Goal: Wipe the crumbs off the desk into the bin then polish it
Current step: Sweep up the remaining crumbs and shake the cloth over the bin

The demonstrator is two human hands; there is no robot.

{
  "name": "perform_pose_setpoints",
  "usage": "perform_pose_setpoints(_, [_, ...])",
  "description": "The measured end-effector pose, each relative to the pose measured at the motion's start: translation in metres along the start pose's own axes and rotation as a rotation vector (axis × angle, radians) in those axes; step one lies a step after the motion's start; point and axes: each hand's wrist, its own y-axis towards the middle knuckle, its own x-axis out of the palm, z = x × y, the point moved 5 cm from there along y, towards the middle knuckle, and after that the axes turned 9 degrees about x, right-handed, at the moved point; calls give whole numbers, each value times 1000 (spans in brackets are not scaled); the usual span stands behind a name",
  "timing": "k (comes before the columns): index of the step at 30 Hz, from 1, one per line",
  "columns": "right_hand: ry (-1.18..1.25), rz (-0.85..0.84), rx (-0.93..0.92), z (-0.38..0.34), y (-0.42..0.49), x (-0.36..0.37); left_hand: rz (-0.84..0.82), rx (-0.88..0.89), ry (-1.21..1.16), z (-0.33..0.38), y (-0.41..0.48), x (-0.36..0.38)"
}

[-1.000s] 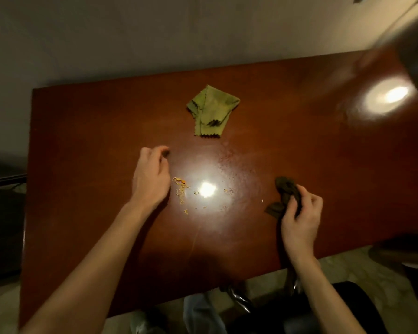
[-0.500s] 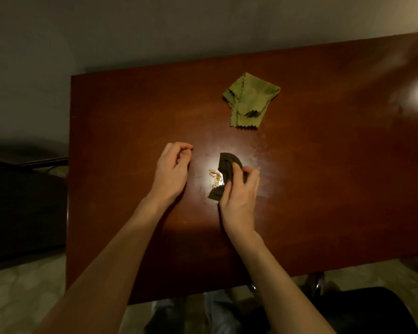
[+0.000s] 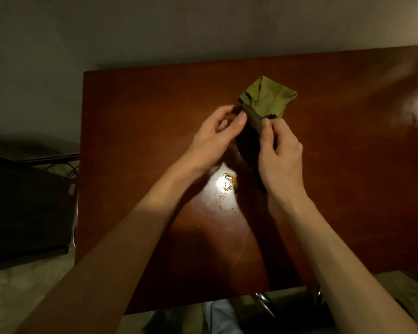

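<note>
Both hands hold a dark brown cloth (image 3: pixel 247 138) up above the reddish wooden desk (image 3: pixel 135 141). My left hand (image 3: pixel 215 138) pinches its upper left edge; my right hand (image 3: pixel 279 155) grips its right side, and the cloth hangs between them. A small heap of orange crumbs (image 3: pixel 229 185) lies on the desk just below the hands, in a bright light reflection. A folded green cloth (image 3: pixel 267 97) with zigzag edges lies on the desk right behind the dark cloth.
A dark box-like object (image 3: pixel 27 208) stands on the floor left of the desk, with cables beside it. Chair legs (image 3: pixel 263 302) and my knees show under the desk's near edge. A wall runs behind the desk.
My right hand swept the dark cloth left to the crumbs, then lifted it away from them. My left hand left the desk and took hold of the cloth too.
</note>
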Motion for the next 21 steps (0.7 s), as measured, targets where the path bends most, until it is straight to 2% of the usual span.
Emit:
perform_pose_setpoints(6, [-13, 37, -89, -7, 21, 8, 15, 164, 268, 16, 15, -23])
perform_pose_setpoints(10, [-40, 164, -199, -16, 33, 0, 174, 208, 342, 25, 18, -35])
perform_pose_setpoints(14, [-46, 201, -229, -13, 37, -3, 297, 211, 449, 21, 9, -54])
perform_pose_setpoints(17, [-98, 133, -232, -7, 35, 6, 325, 182, 478, 11, 1, -62])
perform_pose_setpoints(21, [-156, -118, -190, -3, 27, 22, 330, 129, 421, 4, -8, -59])
